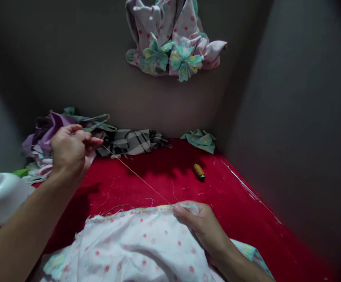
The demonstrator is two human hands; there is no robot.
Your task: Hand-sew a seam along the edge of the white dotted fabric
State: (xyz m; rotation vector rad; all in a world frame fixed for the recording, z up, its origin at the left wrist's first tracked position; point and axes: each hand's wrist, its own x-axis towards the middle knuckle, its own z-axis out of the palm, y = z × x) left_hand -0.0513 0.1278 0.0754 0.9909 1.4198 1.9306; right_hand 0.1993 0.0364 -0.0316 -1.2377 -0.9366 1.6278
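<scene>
My left hand (pixel 73 152) is raised above the red cloth, its fingers pinching a thin tan thread (pixel 136 176). Any needle on the thread is hidden by those fingers. The thread runs down to the hemmed edge of a white fabric with pink dots (pixel 129 246). My right hand (pixel 200 225) grips that edge, with its thumb and fingers on the cloth close to where the thread enters. A small spool of brown thread (pixel 199 172) lies on its side on the red cloth, beyond my right hand and out of reach of neither fingers nor thread.
A red cloth surface (pixel 164 184) lies against grey walls. A plaid scrap (pixel 132 143), a purple fabric pile (pixel 49 137) and a green-print scrap (pixel 200 141) sit along its back. A white plastic bowl (pixel 0 197) stands at left. Floral fabric (pixel 170 39) hangs on the wall.
</scene>
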